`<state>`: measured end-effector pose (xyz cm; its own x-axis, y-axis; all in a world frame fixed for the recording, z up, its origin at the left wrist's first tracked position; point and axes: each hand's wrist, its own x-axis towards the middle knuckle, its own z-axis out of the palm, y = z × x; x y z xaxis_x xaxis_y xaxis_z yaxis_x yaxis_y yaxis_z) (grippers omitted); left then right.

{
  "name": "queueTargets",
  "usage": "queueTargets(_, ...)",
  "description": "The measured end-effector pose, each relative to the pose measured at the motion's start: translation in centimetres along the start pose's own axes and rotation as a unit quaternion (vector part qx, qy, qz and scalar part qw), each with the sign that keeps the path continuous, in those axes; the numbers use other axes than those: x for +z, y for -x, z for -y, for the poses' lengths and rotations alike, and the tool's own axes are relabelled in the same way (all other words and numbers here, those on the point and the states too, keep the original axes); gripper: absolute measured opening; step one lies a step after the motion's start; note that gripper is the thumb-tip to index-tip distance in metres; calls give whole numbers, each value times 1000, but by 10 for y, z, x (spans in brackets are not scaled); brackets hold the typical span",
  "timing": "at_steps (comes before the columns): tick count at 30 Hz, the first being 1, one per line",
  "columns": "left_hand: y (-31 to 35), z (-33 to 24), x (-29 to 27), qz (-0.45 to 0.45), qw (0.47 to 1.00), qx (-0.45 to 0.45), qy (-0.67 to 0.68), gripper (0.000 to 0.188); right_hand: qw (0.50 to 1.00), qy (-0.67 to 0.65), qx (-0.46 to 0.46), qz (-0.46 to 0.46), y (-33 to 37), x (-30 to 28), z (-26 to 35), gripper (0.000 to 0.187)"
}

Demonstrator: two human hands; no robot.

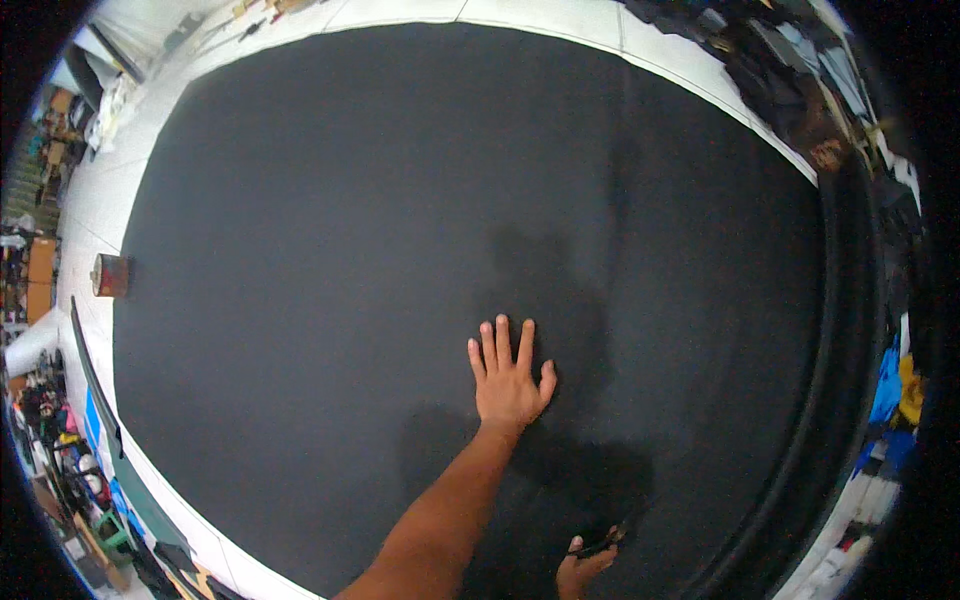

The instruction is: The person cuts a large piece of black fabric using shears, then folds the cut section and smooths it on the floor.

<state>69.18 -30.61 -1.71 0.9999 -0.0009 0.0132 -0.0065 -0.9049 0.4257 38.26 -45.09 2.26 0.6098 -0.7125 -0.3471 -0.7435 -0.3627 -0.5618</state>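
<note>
A wide sheet of black fabric (350, 250) lies spread over the white table. My left hand (510, 390) rests palm down on it, right of the middle, with fingers spread and nothing held. Close to the lower edge of the view, my right hand (588, 570) is closed around what look like black-handled scissors (598, 547). Their blades are hard to make out against the dark cloth. Shadows of my head and arms fall across the fabric, and a faint crease runs up its right part.
A rusty metal block (111, 275) sits on the fabric's left edge. Along the right side runs a thick black fabric roll (848, 330). Dark cloth pieces (770, 80) are heaped at the far right. The white table border (400, 15) shows at the back. Clutter fills the left.
</note>
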Motion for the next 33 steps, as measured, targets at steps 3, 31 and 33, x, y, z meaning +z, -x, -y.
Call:
queueTargets(3,16,16,5,-53,998,8,-35,63,969,205,-107,-86,18,31,-55,76)
queueTargets(31,831,325,-406,-86,963,-177,183,18,979,149,-131,36,447,-172,-469,54)
queueTargets(33,779,265,-423,-56,983,-44,168,20,966,183,-175,42,435,-180,-443,59)
